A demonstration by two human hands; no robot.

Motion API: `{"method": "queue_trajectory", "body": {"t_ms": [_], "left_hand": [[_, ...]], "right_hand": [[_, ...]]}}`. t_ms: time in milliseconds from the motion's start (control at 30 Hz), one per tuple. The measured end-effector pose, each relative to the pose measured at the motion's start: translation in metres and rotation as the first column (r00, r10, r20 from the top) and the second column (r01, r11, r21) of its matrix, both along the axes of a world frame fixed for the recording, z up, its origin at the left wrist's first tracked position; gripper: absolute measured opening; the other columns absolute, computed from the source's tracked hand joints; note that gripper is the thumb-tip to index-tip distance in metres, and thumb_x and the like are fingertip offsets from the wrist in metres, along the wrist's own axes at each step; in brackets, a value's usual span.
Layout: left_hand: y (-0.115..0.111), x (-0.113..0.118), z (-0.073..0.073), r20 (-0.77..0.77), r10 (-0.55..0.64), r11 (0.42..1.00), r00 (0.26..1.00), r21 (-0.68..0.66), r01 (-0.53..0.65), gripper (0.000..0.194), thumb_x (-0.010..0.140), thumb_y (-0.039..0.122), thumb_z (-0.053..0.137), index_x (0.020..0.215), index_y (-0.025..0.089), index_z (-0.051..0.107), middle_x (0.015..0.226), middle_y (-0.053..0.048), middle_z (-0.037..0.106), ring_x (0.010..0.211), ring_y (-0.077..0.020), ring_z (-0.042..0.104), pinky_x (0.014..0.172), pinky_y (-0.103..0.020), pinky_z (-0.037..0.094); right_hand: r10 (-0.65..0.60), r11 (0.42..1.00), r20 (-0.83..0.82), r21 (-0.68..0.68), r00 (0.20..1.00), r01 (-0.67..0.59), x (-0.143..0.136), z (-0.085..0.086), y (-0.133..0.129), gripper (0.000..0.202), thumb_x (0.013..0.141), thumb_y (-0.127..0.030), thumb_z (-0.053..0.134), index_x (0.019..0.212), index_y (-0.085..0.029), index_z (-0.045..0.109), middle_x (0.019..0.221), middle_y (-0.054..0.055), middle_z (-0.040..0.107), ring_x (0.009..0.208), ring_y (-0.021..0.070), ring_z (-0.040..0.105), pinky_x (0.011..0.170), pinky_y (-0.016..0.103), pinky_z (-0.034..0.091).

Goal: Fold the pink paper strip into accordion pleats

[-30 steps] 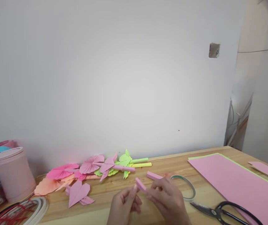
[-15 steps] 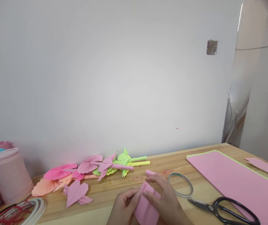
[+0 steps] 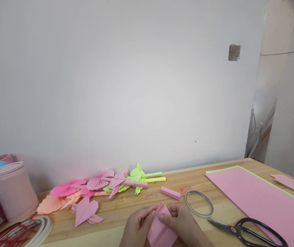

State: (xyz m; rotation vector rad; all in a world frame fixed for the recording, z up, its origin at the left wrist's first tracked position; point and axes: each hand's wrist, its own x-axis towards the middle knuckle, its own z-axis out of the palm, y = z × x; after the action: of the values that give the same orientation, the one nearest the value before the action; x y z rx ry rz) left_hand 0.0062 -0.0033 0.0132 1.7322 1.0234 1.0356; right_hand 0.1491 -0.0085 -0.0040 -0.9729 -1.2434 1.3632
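Note:
A creased piece of pink paper (image 3: 161,229) is held between both hands at the bottom middle of the head view. My left hand (image 3: 138,225) pinches its left edge between thumb and fingers. On the other side my right hand (image 3: 185,223) grips the upper right edge, thumb on top and fingers curled behind. Just beyond the hands lies a small folded pink paper strip (image 3: 170,192). To the right are a roll of tape (image 3: 199,203) and black-handled scissors (image 3: 235,230). The paper's lower end runs out of the frame.
Folded paper flowers (image 3: 100,179) with green and yellow stems lie along the wall. A pink paper heart (image 3: 86,212) sits nearer. At left stand a pink canister (image 3: 13,192) and coiled white cords (image 3: 40,231). Pink sheets (image 3: 262,202) cover the table's right side.
My right hand's fingers have come down from their raised position and curled behind the paper's edge. The small pink strip behind them is now fully exposed. The view has shifted slightly.

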Motion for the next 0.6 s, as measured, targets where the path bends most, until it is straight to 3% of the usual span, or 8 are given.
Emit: {"method": "queue_trajectory", "body": {"t_ms": [167,333,600], "left_hand": [[-0.005,0.002,0.006,-0.094,-0.034,0.998,0.995,0.041,0.038,0.027,0.074,0.028,0.043,0.093,0.022,0.060,0.091,-0.004,0.066,0.082,-0.0192,0.056,0.075,-0.029,0.042],[-0.008,0.003,0.012,-0.141,-0.019,0.998,0.990,0.061,0.028,0.028,0.077,0.029,0.037,0.085,0.020,0.063,0.074,-0.003,0.065,0.071,-0.0183,0.056,0.067,-0.027,0.042],[-0.010,0.007,0.014,-0.234,-0.087,0.991,0.968,0.081,0.108,0.030,0.076,0.031,0.037,0.084,0.017,0.063,0.072,-0.004,0.062,0.066,-0.0188,0.052,0.067,-0.027,0.040]], "right_hand": [[0.028,0.995,0.035,0.094,0.999,-0.031,0.000,0.004,-0.002,0.026,0.064,-0.036,0.056,0.055,-0.011,0.059,0.048,-0.004,0.050,0.046,0.0081,0.042,0.044,0.019,0.028],[0.002,0.987,0.083,0.157,0.997,-0.015,0.001,0.005,-0.003,0.024,0.065,-0.034,0.056,0.060,-0.012,0.062,0.054,-0.001,0.055,0.051,0.0106,0.046,0.047,0.020,0.032],[-0.064,0.996,-0.043,0.059,0.997,0.066,0.002,-0.009,0.006,0.019,0.057,-0.030,0.064,0.059,-0.012,0.059,0.054,0.000,0.061,0.048,0.0105,0.051,0.045,0.020,0.035]]}}
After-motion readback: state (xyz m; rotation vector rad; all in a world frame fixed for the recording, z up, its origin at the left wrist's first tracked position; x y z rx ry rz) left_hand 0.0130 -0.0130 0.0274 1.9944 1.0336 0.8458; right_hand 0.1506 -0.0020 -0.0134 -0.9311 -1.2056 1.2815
